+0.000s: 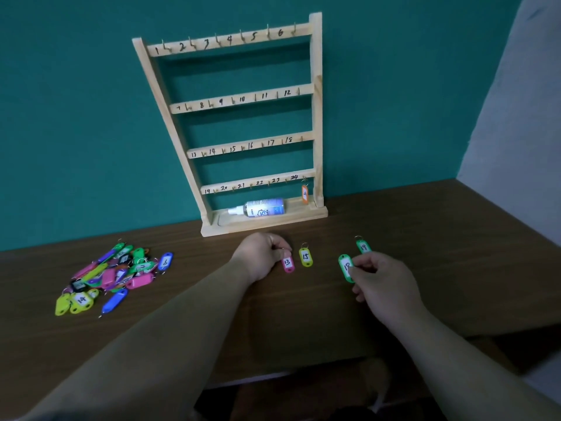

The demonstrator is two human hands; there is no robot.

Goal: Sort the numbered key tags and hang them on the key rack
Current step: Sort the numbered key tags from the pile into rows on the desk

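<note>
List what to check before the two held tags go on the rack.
1. Left hand pinches pink tag 13 at its ring end: ok.
2. Right hand holds green tag 18: ok.
3. Third rail, marked 13 to 18, has no tag hanging: ok.
4. Yellow tag 15 and green tag 19 lie apart on the table, numbers up: ok.
5. Orange tag hanging under 24 bears the matching number: cannot tell, blurred.
6. Spray bottle lies in the rack base, below the rails: ok.
</note>
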